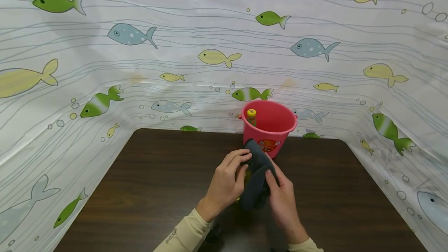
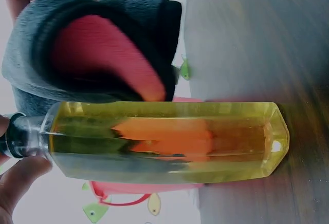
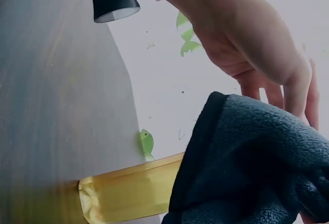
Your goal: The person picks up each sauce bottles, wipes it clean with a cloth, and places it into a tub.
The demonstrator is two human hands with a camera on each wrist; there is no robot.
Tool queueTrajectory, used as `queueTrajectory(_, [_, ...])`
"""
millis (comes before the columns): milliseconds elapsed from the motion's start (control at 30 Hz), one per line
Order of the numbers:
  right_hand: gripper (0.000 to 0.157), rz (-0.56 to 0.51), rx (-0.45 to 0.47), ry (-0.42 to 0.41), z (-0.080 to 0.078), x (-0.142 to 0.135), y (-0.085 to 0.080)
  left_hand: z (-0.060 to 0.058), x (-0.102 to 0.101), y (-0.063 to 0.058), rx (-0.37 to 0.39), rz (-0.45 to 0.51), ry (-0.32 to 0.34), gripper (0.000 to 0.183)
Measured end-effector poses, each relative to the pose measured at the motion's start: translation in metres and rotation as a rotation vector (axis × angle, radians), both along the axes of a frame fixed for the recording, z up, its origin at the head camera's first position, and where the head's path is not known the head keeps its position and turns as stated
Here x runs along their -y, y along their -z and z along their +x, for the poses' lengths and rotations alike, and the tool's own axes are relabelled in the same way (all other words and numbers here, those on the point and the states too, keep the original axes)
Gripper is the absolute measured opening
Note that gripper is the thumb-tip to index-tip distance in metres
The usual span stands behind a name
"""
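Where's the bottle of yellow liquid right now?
In the left wrist view, the bottle spans mid-picture, its neck in the left hand at the left edge, the dark cloth just above it. In the head view, the cloth mostly hides it.

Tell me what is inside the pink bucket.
A yellow-capped bottle shows at left inside the pink bucket; its near side hides the bottle's base and the bucket's floor.
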State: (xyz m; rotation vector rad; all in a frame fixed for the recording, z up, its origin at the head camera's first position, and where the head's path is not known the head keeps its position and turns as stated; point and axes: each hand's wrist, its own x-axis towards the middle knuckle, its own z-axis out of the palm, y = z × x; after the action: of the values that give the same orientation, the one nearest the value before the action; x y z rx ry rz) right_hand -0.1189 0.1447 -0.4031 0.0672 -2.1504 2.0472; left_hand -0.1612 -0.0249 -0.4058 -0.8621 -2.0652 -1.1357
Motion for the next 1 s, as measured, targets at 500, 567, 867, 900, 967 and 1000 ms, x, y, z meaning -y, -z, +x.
queueTrajectory(500, [0.048,-0.023,0.003,-0.039,-0.007,-0.004,-0.006,0.000,0.000,0.000,-0.019,0.005,-0.005,0.028])
queueTrajectory(567, [0.048,-0.009,0.005,-0.055,-0.010,-0.003,-0.004,0.000,0.000,0.001,-0.021,0.007,-0.005,0.028])
queueTrajectory(867, [0.048,0.011,0.006,-0.133,-0.018,0.003,-0.001,0.000,0.000,0.001,-0.004,0.009,-0.003,0.028])
queueTrajectory(900, [0.048,0.015,0.005,-0.140,-0.019,0.003,-0.001,0.000,0.000,0.001,-0.005,0.011,-0.004,0.028])
queueTrajectory(967, [0.048,0.026,0.005,-0.146,-0.020,0.003,-0.001,0.000,0.000,0.001,-0.011,0.014,-0.008,0.029])
queueTrajectory(1000, [0.049,0.033,0.007,-0.147,-0.020,0.004,-0.001,-0.001,-0.001,0.001,-0.015,0.017,-0.010,0.029])
